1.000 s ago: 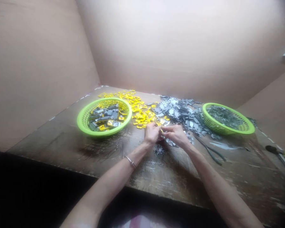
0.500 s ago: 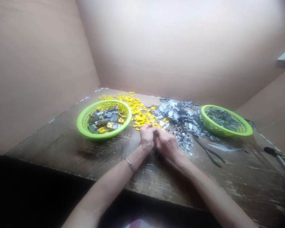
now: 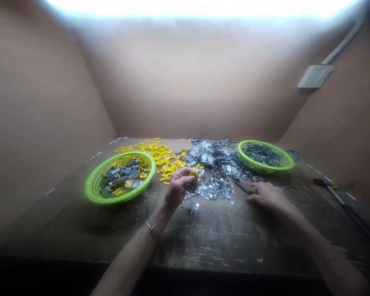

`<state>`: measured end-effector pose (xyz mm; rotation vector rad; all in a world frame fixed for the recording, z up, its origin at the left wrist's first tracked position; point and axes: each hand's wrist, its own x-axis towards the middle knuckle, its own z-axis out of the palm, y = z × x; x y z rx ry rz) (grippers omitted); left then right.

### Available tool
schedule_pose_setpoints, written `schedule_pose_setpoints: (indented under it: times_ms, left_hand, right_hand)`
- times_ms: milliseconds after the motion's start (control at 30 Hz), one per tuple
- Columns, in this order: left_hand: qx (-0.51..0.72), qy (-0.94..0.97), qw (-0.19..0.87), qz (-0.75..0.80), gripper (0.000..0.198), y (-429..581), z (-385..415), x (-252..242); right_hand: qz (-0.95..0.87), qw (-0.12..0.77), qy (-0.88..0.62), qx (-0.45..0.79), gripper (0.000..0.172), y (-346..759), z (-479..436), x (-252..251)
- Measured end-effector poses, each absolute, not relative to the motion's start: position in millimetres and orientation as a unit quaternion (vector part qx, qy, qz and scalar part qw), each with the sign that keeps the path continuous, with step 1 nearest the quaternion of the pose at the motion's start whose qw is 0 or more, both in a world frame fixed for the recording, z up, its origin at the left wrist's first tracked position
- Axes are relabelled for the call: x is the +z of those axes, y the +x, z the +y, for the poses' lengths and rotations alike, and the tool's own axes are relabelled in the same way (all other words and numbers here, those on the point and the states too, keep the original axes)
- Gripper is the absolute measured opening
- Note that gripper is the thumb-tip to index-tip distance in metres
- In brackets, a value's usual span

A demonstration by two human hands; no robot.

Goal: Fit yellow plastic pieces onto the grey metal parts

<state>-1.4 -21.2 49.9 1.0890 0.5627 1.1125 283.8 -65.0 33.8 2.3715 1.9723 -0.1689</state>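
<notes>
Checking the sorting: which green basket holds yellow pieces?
The left basket, by the left hand holding a yellow piece; the right basket holds only grey parts.

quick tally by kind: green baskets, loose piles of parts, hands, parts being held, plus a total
green baskets: 2, left basket, right basket
loose piles: 2, yellow pile, grey pile
hands: 2, left hand, right hand
held parts: 1, yellow part in the left hand
total: 7

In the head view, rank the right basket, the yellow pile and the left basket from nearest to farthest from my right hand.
From the right hand:
1. Right basket, just behind the hand.
2. Yellow pile, back left, beyond the grey parts.
3. Left basket, far left.
</notes>
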Motion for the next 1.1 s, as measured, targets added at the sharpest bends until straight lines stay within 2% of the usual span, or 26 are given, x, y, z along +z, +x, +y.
schedule_pose_setpoints:
  times_ms: [233, 367, 533, 667, 833, 1100]
  left_hand:
    - [0.392, 0.533, 0.707, 0.251, 0.014, 2, -35, 65]
    - [0.338, 0.553, 0.711, 0.274, 0.017, -6, -39, 67]
    - [0.343, 0.543, 0.705, 0.302, 0.021, -11, -42, 63]
    - [0.369, 0.522, 0.702, 0.315, 0.02, -9, -47, 57]
    - [0.374, 0.508, 0.706, 0.322, 0.021, -3, -59, 51]
    - [0.432, 0.5, 0.68, 0.317, 0.023, 2, -71, 42]
  right_hand:
    - [0.592, -0.03, 0.792, -0.147, 0.029, 287, -71, 21]
    - [0.552, -0.122, 0.8, -0.2, 0.027, 282, -80, 31]
    - [0.549, -0.309, 0.645, -0.432, 0.028, 259, -105, 52]
    - [0.505, -0.38, 0.499, -0.593, 0.024, 223, -113, 56]
    - [0.497, -0.537, 0.467, -0.496, 0.02, 175, -108, 60]
    - [0.614, -0.521, 0.556, -0.206, 0.007, 135, -117, 56]
